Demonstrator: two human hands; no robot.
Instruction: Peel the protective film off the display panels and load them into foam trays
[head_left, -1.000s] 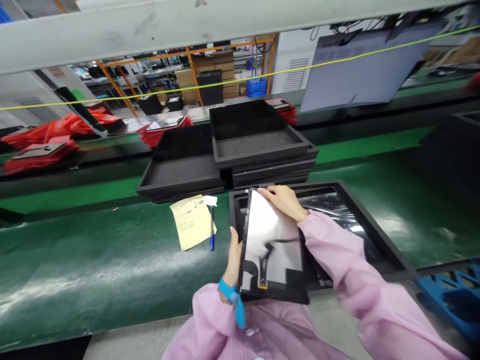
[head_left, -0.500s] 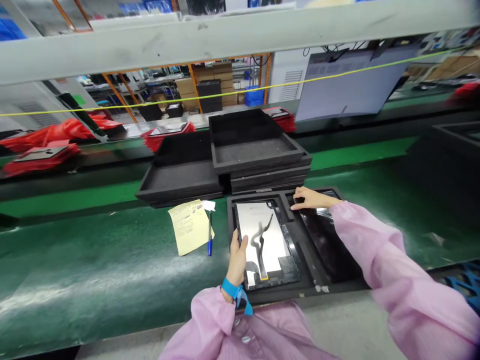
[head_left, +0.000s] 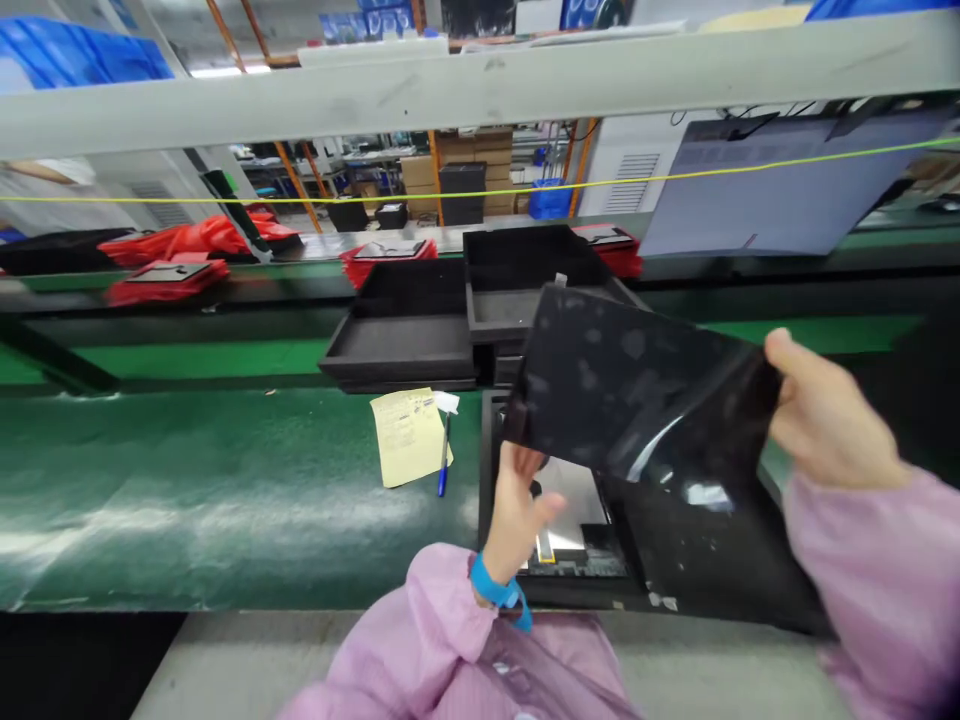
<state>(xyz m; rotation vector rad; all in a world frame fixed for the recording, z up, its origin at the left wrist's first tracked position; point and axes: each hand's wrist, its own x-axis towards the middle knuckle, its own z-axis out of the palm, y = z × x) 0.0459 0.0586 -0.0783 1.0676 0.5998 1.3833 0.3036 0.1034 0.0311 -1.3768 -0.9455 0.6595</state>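
- Two bare hands were seen in the head view at one dark glossy panel (head_left: 600, 385), tilted above the foam tray (head_left: 585, 594).
- Right hand (head_left: 836, 420): thumb and fingers were pinched on the panel's right end.
- Left hand (head_left: 517, 520): fingers met the lower left edge, thumb spread clear; whether they bore weight could not be told.
- Risk, as judged: with light support at left, the panel could twist or slip from the pinch.
- Risk: a silver-backed panel (head_left: 574, 490) lay in the tray's left compartment, partly beneath; a dropped corner could scratch it.
- Risk: pale blotches, nature unclear, showed on the glossy face; bare fingertips could add smudges.
- Risk: black trays (head_left: 409, 345) stood just behind; a forward swing could knock the upper edge against a rim.
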